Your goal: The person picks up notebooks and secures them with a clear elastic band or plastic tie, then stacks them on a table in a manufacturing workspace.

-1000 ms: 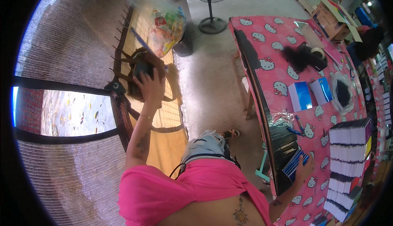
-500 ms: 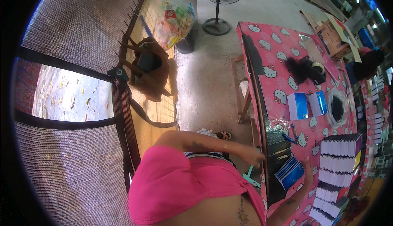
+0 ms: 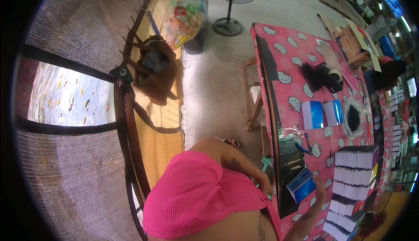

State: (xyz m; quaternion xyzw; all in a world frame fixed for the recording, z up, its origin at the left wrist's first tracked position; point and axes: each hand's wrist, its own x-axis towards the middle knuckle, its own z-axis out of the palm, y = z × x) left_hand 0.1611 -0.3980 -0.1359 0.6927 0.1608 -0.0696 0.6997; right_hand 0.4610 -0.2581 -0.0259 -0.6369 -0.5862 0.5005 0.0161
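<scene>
A fanned stack of blue-covered booklets [image 3: 304, 190] rests at the near edge of the pink table. My right hand [image 3: 320, 188] is against its right side, thumb and fingers bent at the booklets' edge. My left hand [image 3: 265, 185] hangs low beside the table's near edge, close to a green frame piece [image 3: 266, 162]. Its fingers are partly hidden, and I see nothing held in it. A pen [image 3: 308, 142] and a blue tool [image 3: 301, 148] lie just beyond the booklets.
Tall stacks of white-paged booklets [image 3: 355, 175] stand right of my right hand. Two blue booklet piles [image 3: 313, 115], a tape dispenser [image 3: 334, 78] and a plastic-wrapped black bundle [image 3: 352, 119] lie farther off. A brown bag [image 3: 159, 73] hangs at left; a fan [image 3: 228, 26] stands beyond.
My left hand has moved back and down from the booklets to below the table's edge. My right hand stays by the stack. The whole view has shifted slightly.
</scene>
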